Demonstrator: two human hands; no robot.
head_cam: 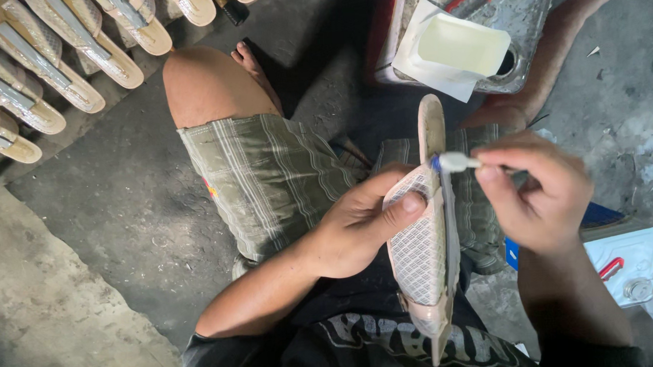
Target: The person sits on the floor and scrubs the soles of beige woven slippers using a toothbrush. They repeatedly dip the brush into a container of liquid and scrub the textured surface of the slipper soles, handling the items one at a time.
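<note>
Beige sandal held on edge over the lap, brush at its strap.

Far left I see finished sandals (57,63) in rows on the concrete floor (122,214). My left hand (357,222) is closed around the sandal (421,253), thumb pressed on its woven strap; I judge it light, slightly flexible, best gripped across the mid-sole. My right hand (543,192) pinches a small white brush (454,162), its tip touching the strap's edge. Far right sits a metal can (528,20) carrying a tray of pale glue (463,45).
</note>
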